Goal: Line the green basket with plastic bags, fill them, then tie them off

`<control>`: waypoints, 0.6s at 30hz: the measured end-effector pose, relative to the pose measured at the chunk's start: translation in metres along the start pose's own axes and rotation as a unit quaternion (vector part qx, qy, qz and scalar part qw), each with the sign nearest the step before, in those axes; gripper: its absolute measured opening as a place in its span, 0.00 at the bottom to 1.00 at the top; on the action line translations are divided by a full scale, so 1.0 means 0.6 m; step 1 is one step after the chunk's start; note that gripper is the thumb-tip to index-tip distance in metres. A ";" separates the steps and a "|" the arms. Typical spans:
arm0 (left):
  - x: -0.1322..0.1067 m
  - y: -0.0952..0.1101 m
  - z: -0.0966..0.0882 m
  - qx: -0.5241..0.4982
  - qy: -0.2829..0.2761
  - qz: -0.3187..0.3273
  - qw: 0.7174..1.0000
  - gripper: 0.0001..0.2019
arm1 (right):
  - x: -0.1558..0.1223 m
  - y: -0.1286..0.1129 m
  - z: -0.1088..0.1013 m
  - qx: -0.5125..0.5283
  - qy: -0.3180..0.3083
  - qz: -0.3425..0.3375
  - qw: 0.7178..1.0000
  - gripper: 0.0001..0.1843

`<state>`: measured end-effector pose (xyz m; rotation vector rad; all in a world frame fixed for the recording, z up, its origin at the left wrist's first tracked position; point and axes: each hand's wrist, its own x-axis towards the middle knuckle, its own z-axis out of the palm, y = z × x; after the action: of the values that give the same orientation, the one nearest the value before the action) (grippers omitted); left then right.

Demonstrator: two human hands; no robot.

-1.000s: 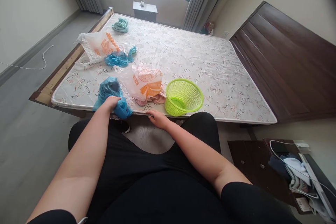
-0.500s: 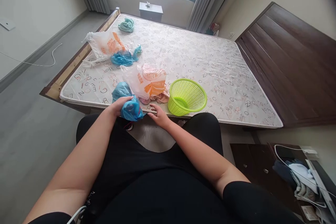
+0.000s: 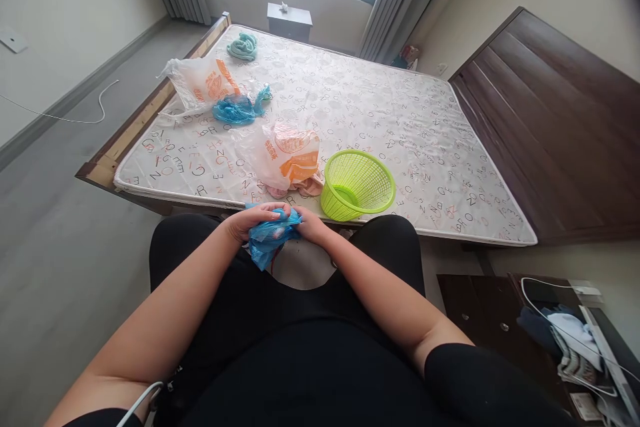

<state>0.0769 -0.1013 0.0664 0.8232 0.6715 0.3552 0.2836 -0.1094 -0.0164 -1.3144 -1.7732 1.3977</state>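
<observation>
1. The crumpled blue plastic bag (image 3: 270, 237) is bunched between your hands, near the round lime-green plastic basket (image 3: 357, 185), to its left.
2. Your left hand (image 3: 247, 221) and right hand (image 3: 310, 225) have their fingers curled, pinching it.
3. A white-and-orange plastic bag (image 3: 285, 155) lies just left of the basket.

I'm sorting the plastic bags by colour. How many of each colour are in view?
Blue bags: 2, the held blue bag and the far blue bag.
White-and-orange bags: 2, the near white bag and the far white bag.
Total: 4.
</observation>
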 end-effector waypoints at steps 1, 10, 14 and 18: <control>-0.001 0.001 -0.005 -0.003 -0.002 0.005 1.000 0.29 | -0.001 0.004 -0.006 0.003 -0.005 -0.002 1.000 0.11; -0.002 -0.004 -0.005 0.079 -0.041 -0.016 0.996 0.29 | 0.001 0.021 -0.042 -0.044 0.085 0.048 0.994 0.22; 0.017 -0.013 -0.040 0.249 0.109 -0.044 0.961 0.25 | -0.002 0.020 -0.065 -0.067 0.155 0.071 0.983 0.14; 0.042 -0.021 -0.099 0.373 0.401 -0.038 0.836 0.21 | -0.002 0.017 -0.078 -0.111 0.204 0.115 0.966 0.08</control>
<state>0.0561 -0.0632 0.0170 1.3982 1.6963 0.3637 0.3275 -0.0909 -0.0104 -1.8269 -1.5614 0.9608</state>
